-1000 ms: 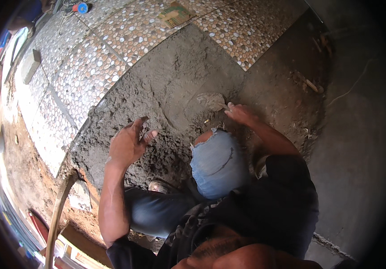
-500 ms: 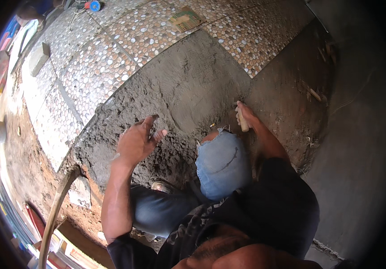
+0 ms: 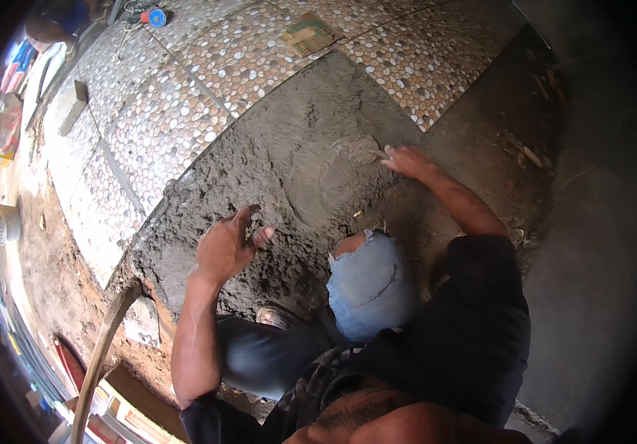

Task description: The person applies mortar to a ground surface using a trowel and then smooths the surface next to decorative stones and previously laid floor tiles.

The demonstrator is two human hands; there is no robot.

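My right hand point(image 3: 407, 160) is closed around the handle of a trowel point(image 3: 361, 150). Its mortar-coated blade lies on the smoothed part of the grey wet mortar point(image 3: 318, 111), pointing left. Fingers hide most of the handle. Over the rough, lumpy mortar on the left, my left hand point(image 3: 227, 244) hovers with its fingers apart, holding nothing. A small pale stub point(image 3: 358, 214) lies on the mortar beyond my knee.
Pebble-patterned tiles point(image 3: 178, 111) border the mortar at the far side and left. On them rest a cardboard piece point(image 3: 309, 35), a grey block point(image 3: 72, 108) and a blue-and-red power tool point(image 3: 154, 17). A curved wooden handle point(image 3: 108, 340) rises at lower left. Another person point(image 3: 52, 31) is at the far left.
My right hand has moved away from me and slightly right, turning the trowel so its blade points left across the mortar. My left hand has barely moved.
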